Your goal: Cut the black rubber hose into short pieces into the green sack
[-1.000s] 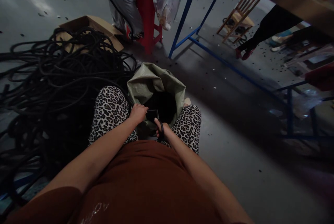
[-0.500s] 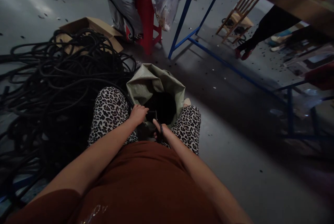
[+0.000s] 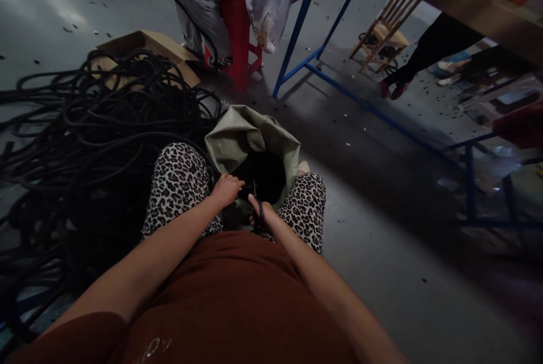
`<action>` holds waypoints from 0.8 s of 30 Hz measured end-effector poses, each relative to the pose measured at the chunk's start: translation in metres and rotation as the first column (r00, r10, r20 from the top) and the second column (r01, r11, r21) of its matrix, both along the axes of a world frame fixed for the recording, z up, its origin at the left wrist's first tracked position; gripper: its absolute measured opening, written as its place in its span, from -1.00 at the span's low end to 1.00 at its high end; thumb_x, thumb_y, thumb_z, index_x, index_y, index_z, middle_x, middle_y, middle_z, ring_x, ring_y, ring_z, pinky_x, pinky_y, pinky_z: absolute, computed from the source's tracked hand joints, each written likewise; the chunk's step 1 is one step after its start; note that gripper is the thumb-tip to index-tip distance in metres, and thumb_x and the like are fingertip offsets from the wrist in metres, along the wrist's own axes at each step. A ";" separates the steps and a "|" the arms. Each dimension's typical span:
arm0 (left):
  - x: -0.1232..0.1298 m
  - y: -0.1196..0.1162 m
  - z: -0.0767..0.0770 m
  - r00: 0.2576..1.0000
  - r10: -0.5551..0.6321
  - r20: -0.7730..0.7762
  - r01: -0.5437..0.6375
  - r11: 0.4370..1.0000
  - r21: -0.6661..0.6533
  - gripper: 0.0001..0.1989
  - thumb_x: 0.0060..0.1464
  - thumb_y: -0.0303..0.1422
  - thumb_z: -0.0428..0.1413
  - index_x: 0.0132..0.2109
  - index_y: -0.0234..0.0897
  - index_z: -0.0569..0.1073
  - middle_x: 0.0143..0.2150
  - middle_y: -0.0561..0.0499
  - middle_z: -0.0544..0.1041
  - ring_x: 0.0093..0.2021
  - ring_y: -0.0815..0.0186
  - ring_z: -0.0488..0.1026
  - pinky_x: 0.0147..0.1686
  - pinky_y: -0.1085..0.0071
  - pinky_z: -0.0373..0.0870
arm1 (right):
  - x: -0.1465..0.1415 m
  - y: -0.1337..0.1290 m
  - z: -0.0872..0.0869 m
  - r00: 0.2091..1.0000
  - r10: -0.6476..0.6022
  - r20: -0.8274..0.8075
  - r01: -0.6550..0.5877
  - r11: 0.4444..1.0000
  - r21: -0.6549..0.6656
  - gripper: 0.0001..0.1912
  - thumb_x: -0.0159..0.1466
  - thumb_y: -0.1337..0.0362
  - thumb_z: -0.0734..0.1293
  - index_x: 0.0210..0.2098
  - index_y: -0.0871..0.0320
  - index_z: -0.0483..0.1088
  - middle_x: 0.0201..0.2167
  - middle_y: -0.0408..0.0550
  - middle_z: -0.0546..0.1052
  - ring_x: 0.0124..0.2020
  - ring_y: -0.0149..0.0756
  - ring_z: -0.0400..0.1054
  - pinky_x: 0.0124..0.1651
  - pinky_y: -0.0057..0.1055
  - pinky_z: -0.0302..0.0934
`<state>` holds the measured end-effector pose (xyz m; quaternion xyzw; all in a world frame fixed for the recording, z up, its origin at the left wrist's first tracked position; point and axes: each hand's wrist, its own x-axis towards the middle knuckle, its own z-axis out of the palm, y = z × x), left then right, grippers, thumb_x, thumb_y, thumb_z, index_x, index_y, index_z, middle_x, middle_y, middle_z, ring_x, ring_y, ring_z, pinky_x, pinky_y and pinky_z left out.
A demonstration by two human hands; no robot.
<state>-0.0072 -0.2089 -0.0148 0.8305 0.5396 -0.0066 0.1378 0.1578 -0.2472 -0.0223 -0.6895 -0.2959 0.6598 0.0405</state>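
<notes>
Between my knees stands an open grey-green sack [image 3: 231,140], its inside dark. Over its near left rim, my left hand [image 3: 228,189] is closed on a black rubber cord [image 3: 199,146] that runs in from the pile on the left. My right hand [image 3: 259,209] grips black-handled scissors [image 3: 260,218] at the near rim, their blades pointing up toward the cord's end by my left fingers. Whether the blades touch the cord I cannot tell; the dark sack hides it.
A big tangle of black cords [image 3: 106,109] covers the floor at left, partly in a cardboard box [image 3: 169,47]. Ahead, a person in grey trousers sits on a red stool [image 3: 237,41] near a hanging plastic bag [image 3: 269,1]. A blue-framed table [image 3: 297,30] stands at right.
My left hand has shifted slightly toward the scissors, and less of the cord shows past its fingers. The scissors stay in my right hand with almost no movement.
</notes>
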 end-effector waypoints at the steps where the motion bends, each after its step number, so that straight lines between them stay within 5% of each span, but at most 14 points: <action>1: 0.000 0.000 0.000 1.000 0.003 0.007 -0.003 1.000 -0.009 -0.71 0.10 -0.41 -0.03 -0.07 -0.18 0.49 -0.21 -0.10 0.53 -0.14 0.17 0.40 -0.09 0.22 0.13 | 0.000 0.000 -0.002 1.000 0.008 0.002 -0.008 1.000 0.003 -0.36 0.19 -0.23 0.16 -0.31 0.32 0.33 -0.68 -0.02 0.39 -0.74 -0.35 0.29 -0.73 -0.48 0.21; 8: -0.003 0.002 -0.002 0.999 0.026 0.029 -0.026 1.000 -0.008 -0.71 0.10 -0.41 -0.03 -0.07 -0.15 0.48 -0.22 -0.08 0.53 -0.14 0.21 0.40 -0.08 0.24 0.13 | 0.001 -0.003 -0.002 0.999 0.002 -0.044 0.006 0.983 0.181 -0.43 0.19 -0.16 0.23 -0.13 0.26 0.27 -0.60 -0.12 0.39 -0.70 -0.40 0.30 -0.71 -0.50 0.25; 24: 0.001 -0.002 -0.006 1.000 0.025 0.005 -0.025 0.999 -0.041 -0.76 0.11 -0.39 0.00 -0.12 -0.20 0.50 -0.25 -0.09 0.55 -0.17 0.19 0.43 -0.14 0.26 0.14 | 0.003 -0.006 -0.004 0.993 0.110 0.030 -0.114 0.960 0.256 -0.62 0.26 0.00 0.22 -0.30 0.25 0.31 -0.77 -0.26 0.24 -0.82 -0.46 0.16 -0.79 -0.56 0.11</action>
